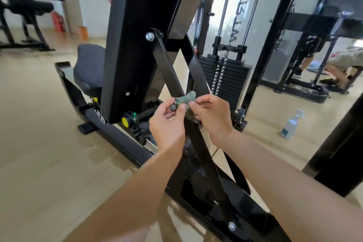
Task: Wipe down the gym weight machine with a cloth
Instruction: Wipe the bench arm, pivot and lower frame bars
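Cloth [184, 102]: lay bunched across the front of the slanted bar [167, 65], midway along it.
Left hand [167, 124]: pinched one end, just left of the bar.
Right hand [212, 116]: pinched the other end, just right of it.
Bar's length: sloped from far and high to near and low; neither hand nearer.
Next stroke: probably along that slope.

We reach both bare forearms forward side by side, our left hand [168, 124] and right hand [212, 116] raised close together, fingers [204, 100] and thumbs curled, each pinching the crumpled cloth [184, 101] between them
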